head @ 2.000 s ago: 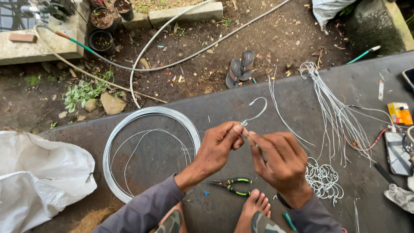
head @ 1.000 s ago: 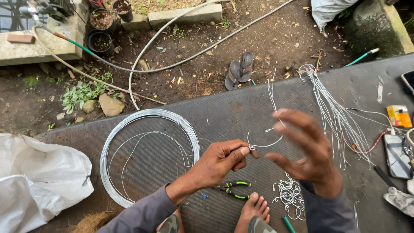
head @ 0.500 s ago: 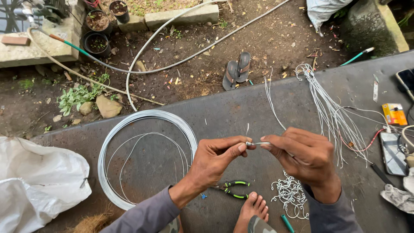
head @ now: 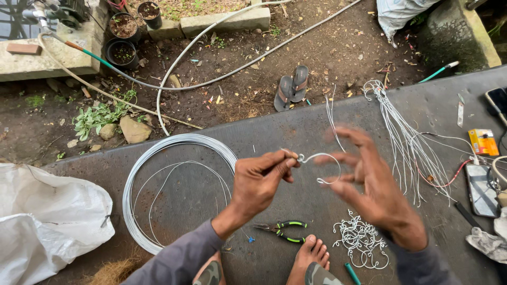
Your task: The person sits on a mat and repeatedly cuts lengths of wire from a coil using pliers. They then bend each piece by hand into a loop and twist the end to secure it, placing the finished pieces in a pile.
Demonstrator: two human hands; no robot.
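My left hand (head: 261, 179) pinches one end of a short piece of thin wire (head: 320, 164) bent into a loop. My right hand (head: 369, 182) is blurred, fingers spread apart, just right of the loop and brushing its far side. Below the hands lie green-handled pliers (head: 282, 231) and a small pile of bent wire pieces (head: 362, 244). A large coil of wire (head: 158, 190) lies flat to the left. My bare foot (head: 309, 256) rests near the pliers.
A bundle of cut straight wires (head: 409, 140) lies at the right. A phone (head: 480, 189), a small orange box (head: 483, 141) and cables sit at the far right. A white sack (head: 45, 221) lies at the left. Sandals (head: 292, 85), hoses and pots are on the dirt beyond.
My right hand has let go of the wire end and spread its fingers. The wire between the hands now curls into a wider loop. The left hand keeps its pinch.
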